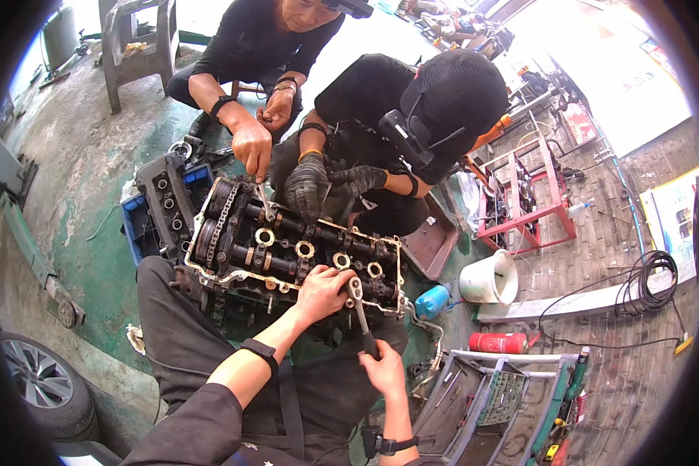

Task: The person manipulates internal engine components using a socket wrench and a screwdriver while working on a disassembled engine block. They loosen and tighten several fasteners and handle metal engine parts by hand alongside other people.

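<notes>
Gripping ratchet wrench point(359, 311) — both hands point(322, 291) on engine head point(287, 248) — white bucket point(489, 279) beside.

Black sleeves pushed up, black wristbands on both wrists, dark trousers.

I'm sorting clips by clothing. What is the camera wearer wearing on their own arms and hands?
Both hands are bare, left hand and right hand. Each wrist carries a black band. Dark sleeves are pushed up toward the elbows, so the forearms are uncovered.
</notes>
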The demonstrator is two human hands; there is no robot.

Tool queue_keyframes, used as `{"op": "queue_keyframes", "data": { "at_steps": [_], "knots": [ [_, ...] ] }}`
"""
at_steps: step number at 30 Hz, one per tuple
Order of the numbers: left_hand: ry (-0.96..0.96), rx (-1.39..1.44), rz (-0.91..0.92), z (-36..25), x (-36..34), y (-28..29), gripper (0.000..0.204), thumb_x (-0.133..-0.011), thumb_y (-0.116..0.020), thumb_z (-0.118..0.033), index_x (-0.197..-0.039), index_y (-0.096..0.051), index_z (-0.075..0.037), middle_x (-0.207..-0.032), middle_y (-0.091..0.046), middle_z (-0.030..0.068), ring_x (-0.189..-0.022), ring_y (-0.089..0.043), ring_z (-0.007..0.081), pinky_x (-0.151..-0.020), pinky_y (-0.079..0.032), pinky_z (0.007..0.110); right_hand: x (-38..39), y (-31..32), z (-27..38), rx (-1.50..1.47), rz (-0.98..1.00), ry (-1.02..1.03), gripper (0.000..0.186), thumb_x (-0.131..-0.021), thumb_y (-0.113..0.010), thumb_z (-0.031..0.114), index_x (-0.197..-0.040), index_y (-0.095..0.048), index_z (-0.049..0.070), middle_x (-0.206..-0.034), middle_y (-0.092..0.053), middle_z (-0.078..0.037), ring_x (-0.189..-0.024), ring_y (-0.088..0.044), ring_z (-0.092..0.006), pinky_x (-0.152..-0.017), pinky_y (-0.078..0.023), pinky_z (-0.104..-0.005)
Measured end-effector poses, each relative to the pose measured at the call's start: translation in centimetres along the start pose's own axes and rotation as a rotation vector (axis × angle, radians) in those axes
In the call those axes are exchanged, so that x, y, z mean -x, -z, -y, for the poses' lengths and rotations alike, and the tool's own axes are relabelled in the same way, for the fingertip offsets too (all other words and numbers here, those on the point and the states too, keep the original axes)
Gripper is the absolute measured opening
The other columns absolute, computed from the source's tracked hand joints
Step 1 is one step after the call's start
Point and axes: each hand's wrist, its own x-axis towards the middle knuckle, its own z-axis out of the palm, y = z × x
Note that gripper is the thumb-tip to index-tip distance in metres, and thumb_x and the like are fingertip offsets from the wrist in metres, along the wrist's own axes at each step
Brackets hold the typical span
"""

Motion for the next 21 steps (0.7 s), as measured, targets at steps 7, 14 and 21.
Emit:
{"op": "queue_keyframes", "data": {
  "at_steps": [7, 14, 21],
  "knots": [
    [0.009, -0.041, 0.046, 0.4, 0.3, -0.5, 0.035, -0.068, -0.071, -0.015, -0.102, -0.064, -0.01, -0.081, -0.065, 0.0079, -0.078, -0.063, 0.0275, -0.076, -0.049, 0.037, 4.2, -8.6, 5.4, -0.331, 0.356, 0.01, 0.044, -0.083, -0.069, 0.031, -0.103, -0.048, -0.003, -0.085, -0.068, -0.018, -0.076, -0.068, -0.024, -0.069, -0.051, -0.035],
    [-0.013, -0.015, 0.068, 0.5, 0.3, -0.2, 0.033, -0.072, -0.068, -0.013, -0.104, -0.062, -0.009, -0.084, -0.065, 0.0097, -0.079, -0.063, 0.0274, -0.079, -0.047, 0.036, 3.2, -6.0, 4.1, -0.838, 0.57, -0.072, 0.031, -0.086, -0.066, 0.013, -0.11, -0.054, -0.002, -0.092, -0.068, -0.012, -0.079, -0.066, -0.019, -0.066, -0.05, -0.0268],
    [0.007, -0.117, 0.041, 0.7, 0.5, 1.9, 0.031, -0.071, -0.065, -0.012, -0.101, -0.064, -0.008, -0.086, -0.066, 0.0076, -0.081, -0.064, 0.0261, -0.081, -0.047, 0.037, 2.1, 0.1, 1.0, -0.848, 0.175, -0.056, 0.033, -0.082, -0.068, 0.011, -0.112, -0.056, 0.001, -0.093, -0.068, -0.012, -0.077, -0.066, -0.0189, -0.061, -0.05, -0.0276]
  ]
}}
